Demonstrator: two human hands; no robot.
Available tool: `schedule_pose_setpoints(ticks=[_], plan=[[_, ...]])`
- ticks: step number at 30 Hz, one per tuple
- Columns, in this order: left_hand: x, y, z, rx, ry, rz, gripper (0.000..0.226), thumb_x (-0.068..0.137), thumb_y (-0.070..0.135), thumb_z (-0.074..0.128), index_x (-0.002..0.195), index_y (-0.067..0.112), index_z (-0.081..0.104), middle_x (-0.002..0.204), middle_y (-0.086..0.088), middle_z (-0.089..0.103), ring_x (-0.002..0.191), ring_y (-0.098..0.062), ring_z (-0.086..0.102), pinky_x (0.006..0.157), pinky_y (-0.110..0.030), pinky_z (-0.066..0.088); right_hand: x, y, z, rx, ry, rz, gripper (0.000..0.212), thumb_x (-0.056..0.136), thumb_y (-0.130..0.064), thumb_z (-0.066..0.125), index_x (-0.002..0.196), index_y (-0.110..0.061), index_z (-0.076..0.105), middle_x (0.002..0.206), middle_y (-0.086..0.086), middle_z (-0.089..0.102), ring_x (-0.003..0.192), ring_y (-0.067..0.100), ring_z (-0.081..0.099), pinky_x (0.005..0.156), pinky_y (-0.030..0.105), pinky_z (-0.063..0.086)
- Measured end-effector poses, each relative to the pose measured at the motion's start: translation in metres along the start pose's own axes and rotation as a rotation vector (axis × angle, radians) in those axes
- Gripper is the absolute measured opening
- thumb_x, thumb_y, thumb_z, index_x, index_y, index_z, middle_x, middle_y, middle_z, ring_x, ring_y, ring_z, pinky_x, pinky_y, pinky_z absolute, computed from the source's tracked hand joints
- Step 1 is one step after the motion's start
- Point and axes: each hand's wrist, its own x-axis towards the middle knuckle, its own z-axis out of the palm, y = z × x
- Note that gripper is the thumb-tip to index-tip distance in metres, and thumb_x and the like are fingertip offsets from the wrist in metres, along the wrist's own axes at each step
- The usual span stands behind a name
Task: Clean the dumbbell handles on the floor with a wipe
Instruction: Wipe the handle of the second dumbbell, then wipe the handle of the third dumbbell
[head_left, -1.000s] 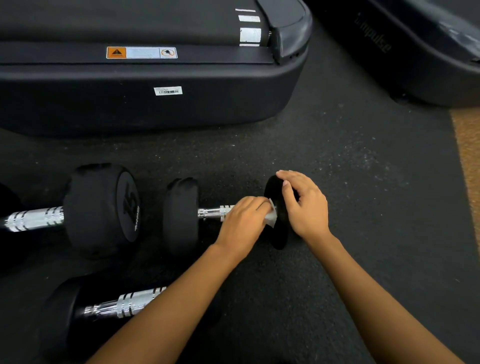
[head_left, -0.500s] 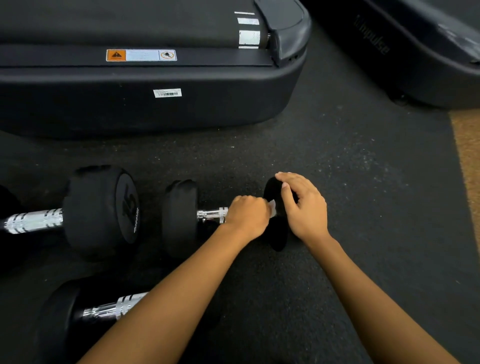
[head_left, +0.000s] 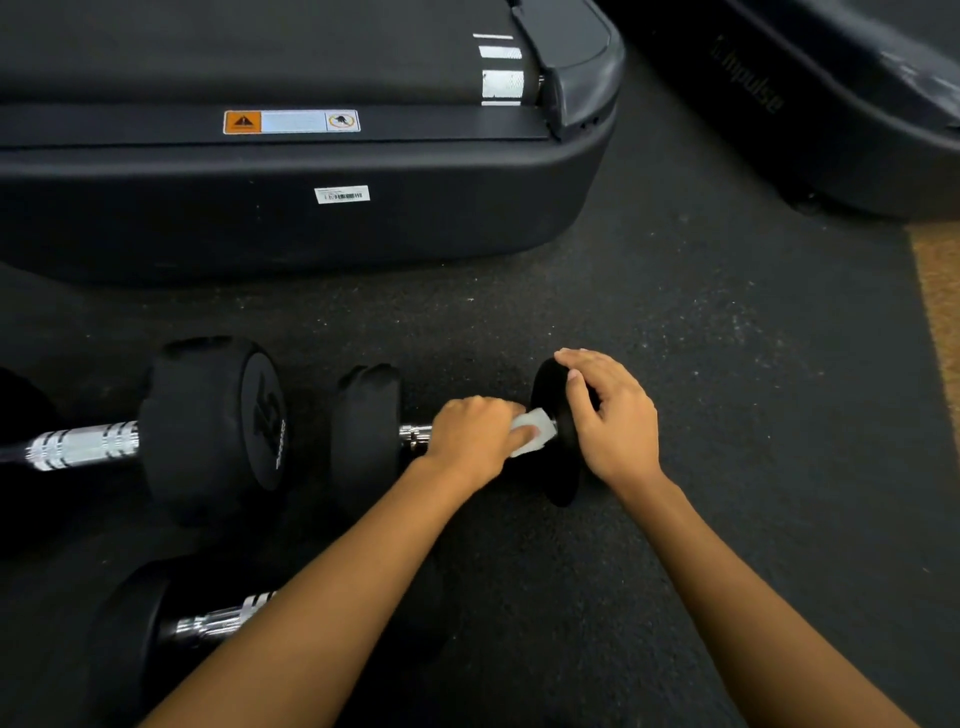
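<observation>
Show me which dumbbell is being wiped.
The rightmost dumbbell: left hand holds the wipe on its handle, right hand grips its end. No hand touches the dumbbell marked 15 or the nearest dumbbell.

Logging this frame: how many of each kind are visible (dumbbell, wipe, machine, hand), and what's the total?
dumbbell: 3
wipe: 1
machine: 2
hand: 2
Total: 8

A dark, speckled rubber floor (head_left: 727, 364) covers a gym area, with a tan strip (head_left: 941, 312) along its right edge. The black rear deck of a treadmill (head_left: 311, 234) carries an orange-and-white warning label (head_left: 291, 121) and a white barcode sticker (head_left: 342, 194). A second dark machine (head_left: 841, 135), faintly lettered "impulse", stands at upper right.
</observation>
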Motion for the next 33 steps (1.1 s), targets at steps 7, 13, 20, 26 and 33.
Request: schedule_pose_setpoints(ticks=[7, 13, 20, 26, 33], plan=[[0.0, 0.003, 0.003, -0.038, 0.062, 0.005, 0.048, 0.087, 0.034, 0.061, 0.132, 0.026, 0.046, 0.125, -0.002, 0.054, 0.114, -0.021, 0.049, 0.094, -0.033, 0.04, 0.001, 0.001, -0.001, -0.002, 0.006, -0.014, 0.034, 0.092, -0.026, 0.041, 0.114, -0.016, 0.066, 0.118, -0.006, 0.064, 0.118, 0.008, 0.052, 0.1, 0.034, 0.042], [-0.001, 0.001, -0.011, -0.35, 0.109, -0.109, 0.046, 0.079, 0.021, 0.072, 0.123, 0.024, 0.056, 0.118, 0.001, 0.053, 0.105, -0.016, 0.053, 0.089, -0.033, 0.046, 0.0, 0.001, -0.001, -0.034, -0.015, -0.037, 0.04, 0.092, -0.032, 0.035, 0.115, -0.016, 0.064, 0.119, -0.005, 0.064, 0.118, 0.01, 0.052, 0.104, 0.035, 0.038], [-0.021, -0.012, -0.04, -0.617, 0.204, -0.082, 0.067, 0.073, 0.013, 0.077, 0.13, 0.025, 0.045, 0.108, 0.004, 0.047, 0.092, -0.008, 0.048, 0.07, -0.012, 0.036, -0.001, -0.027, -0.003, -0.243, -0.028, -0.163, 0.048, 0.096, -0.038, 0.028, 0.108, -0.015, 0.068, 0.113, -0.001, 0.064, 0.118, 0.018, 0.048, 0.109, 0.03, 0.017], [-0.072, -0.044, -0.075, -0.653, 0.203, -0.126, 0.088, 0.069, 0.019, 0.081, 0.139, 0.033, 0.029, 0.109, 0.008, 0.048, 0.092, -0.008, 0.05, 0.086, -0.025, 0.045, 0.012, -0.106, -0.008, 0.532, -0.601, 0.204, 0.026, 0.09, -0.036, 0.056, 0.082, -0.015, 0.071, 0.08, 0.006, 0.068, 0.08, 0.018, 0.062, 0.076, 0.029, 0.048], [-0.164, -0.089, -0.098, -0.833, 0.307, -0.36, 0.084, 0.066, 0.01, 0.082, 0.133, 0.028, 0.035, 0.105, 0.006, 0.056, 0.091, -0.012, 0.063, 0.082, -0.021, 0.051, 0.012, -0.177, 0.019, 0.795, -0.952, 0.244, 0.019, 0.081, -0.005, 0.066, 0.1, -0.007, 0.066, 0.092, 0.014, 0.071, 0.078, 0.02, 0.066, 0.071, 0.028, 0.055]])
